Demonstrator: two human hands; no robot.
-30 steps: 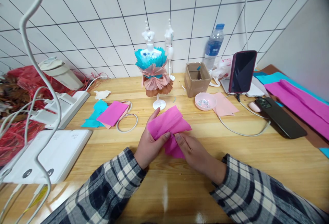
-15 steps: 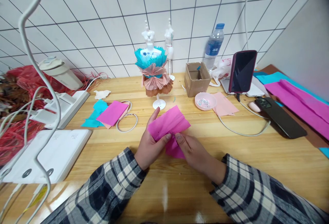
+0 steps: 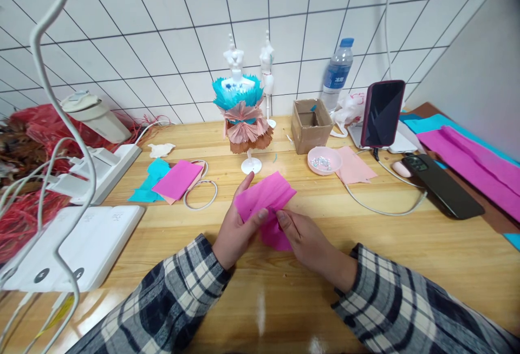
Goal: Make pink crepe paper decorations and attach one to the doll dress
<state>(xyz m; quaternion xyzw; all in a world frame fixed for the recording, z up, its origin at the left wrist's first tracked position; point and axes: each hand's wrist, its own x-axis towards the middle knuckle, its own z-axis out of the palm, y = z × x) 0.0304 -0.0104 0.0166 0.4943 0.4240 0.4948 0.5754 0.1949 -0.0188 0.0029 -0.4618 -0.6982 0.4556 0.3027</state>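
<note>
A sheet of bright pink crepe paper [image 3: 268,194] is held between both hands above the table, its middle gathered and its lower part hanging down. My left hand [image 3: 239,227] grips it from the left, thumb on top and fingers behind. On the right, my right hand [image 3: 303,235] pinches the gathered middle between thumb and bent fingers. Beyond the hands stands a small white dress form [image 3: 234,57] wearing a skirt of pleated turquoise, dusty pink and brown paper [image 3: 244,116]. A bare white form [image 3: 267,61] stands behind it.
Pink and turquoise paper [image 3: 179,176] lies left beside a looped cable [image 3: 203,207]. A pink bowl of beads [image 3: 324,168], a cardboard box [image 3: 311,132], a propped phone [image 3: 383,113] and a dark phone [image 3: 442,186] are right. A white cable [image 3: 57,99] hangs at left.
The upper right corner of the pink paper has shifted slightly left and down. The gathered middle shows a little more between my thumbs, which are slightly further apart.
</note>
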